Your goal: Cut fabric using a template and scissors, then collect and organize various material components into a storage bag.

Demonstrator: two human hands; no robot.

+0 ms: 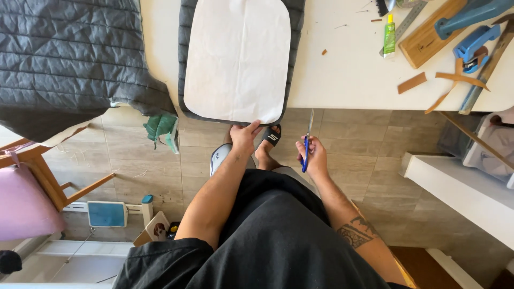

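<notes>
A white table spans the far part of the scene; a loose sheet of dark quilted fabric drapes over its far-left corner and hangs down. On the far right of the table lie a small green glue tube, a metal ruler, a wooden board, a blue tool and brown leather scraps. Below, the floor is grey tile; a green cloth hangs near the table edge; at left stands a wooden chair with a pink cushion; near it sits a blue-and-white scale; a white shelf runs along the right.
</notes>
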